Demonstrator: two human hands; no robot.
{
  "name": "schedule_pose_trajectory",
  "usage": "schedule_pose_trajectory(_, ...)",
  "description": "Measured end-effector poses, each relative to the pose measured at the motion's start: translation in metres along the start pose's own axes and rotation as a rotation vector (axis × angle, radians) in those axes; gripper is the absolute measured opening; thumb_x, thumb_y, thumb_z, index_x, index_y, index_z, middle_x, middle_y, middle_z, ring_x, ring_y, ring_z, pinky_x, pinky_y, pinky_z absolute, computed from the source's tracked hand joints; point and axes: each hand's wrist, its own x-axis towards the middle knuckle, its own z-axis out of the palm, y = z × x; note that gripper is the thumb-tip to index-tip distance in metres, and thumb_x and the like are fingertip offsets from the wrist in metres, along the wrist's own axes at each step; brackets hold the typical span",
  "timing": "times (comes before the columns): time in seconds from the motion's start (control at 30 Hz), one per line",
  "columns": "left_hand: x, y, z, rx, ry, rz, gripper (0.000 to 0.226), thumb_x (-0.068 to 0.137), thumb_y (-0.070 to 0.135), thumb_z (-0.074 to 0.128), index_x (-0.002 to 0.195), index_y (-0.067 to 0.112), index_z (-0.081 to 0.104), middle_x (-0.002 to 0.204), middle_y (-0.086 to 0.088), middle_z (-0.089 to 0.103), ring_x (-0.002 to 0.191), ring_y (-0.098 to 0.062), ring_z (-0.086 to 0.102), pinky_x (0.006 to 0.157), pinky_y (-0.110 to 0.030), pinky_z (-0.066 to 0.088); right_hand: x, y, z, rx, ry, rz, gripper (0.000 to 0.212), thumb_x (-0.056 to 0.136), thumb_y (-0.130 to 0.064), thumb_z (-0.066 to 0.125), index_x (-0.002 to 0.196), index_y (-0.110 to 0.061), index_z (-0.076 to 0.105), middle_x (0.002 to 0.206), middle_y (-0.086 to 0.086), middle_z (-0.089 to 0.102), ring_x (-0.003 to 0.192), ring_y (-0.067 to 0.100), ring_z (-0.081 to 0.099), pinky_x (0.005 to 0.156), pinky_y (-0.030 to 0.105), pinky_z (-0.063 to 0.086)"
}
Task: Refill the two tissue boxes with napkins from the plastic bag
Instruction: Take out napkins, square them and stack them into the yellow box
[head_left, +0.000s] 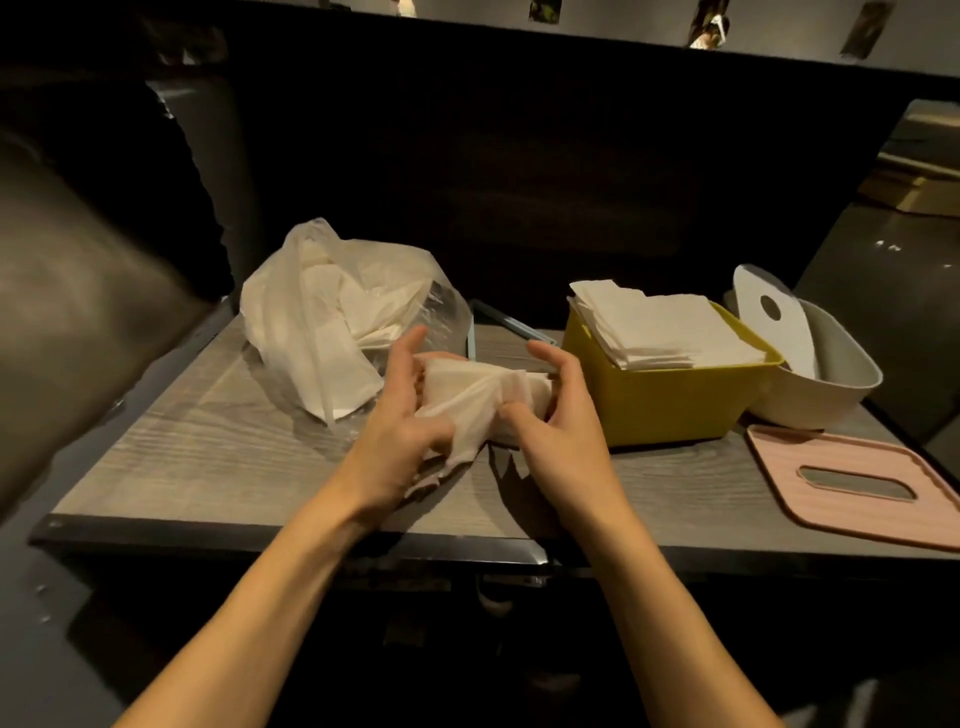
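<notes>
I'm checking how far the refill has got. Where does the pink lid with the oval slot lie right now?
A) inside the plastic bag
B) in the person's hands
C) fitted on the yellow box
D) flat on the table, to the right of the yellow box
D: the pink lid with the oval slot lies flat on the grey wood-grain table, right of the open yellow box, which is piled with white napkins.

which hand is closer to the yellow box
Right. The right hand holds the napkins just beside the yellow box, close to its left wall. The left hand grips them farther away, toward the plastic bag.
</notes>
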Motion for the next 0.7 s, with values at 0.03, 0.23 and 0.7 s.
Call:
schedule_pose_trajectory(0.03,-0.001,0.000,-0.001,-0.115,0.034,-0.022,0.084,0.064,0.017,0.059,0.140,0.041,0.033,0.126,0.003,0.056,0.108,-0.004,0.063,0.093,-0.024,0.046,-0.001,0.000,0.000,0.005,0.016,0.002,0.054,0.097,-0.026,0.071,0.140,-0.044,0.044,0.124,-0.022,0.054,0.113,0.000,0.059,0.095,0.029,0.058)
schedule_pose_trajectory(0.23,-0.008,0.000,-0.001,0.244,-0.003,-0.059,0.111,0.076,0.026,0.085,0.157,0.042,0.010,0.132,0.018,0.045,0.115,0.008,0.052,0.099,-0.015,0.045,-0.004,-0.002,-0.002,0.014,0.018,0.036,0.067,0.084,-0.011,0.068,0.140,-0.039,0.046,0.125,-0.008,0.059,0.111,0.010,0.063,0.095,0.041,0.059)
schedule_pose_trajectory(0.7,-0.005,-0.011,-0.004,0.157,0.104,0.038,0.101,0.086,-0.004,0.075,0.147,0.046,0.012,0.136,0.011,0.052,0.117,0.007,0.059,0.092,-0.010,0.047,-0.009,-0.009,-0.002,0.034,-0.028,0.020,0.058,0.094,-0.005,0.069,0.136,-0.041,0.052,0.129,-0.011,0.055,0.111,0.000,0.061,0.097,0.033,0.058)
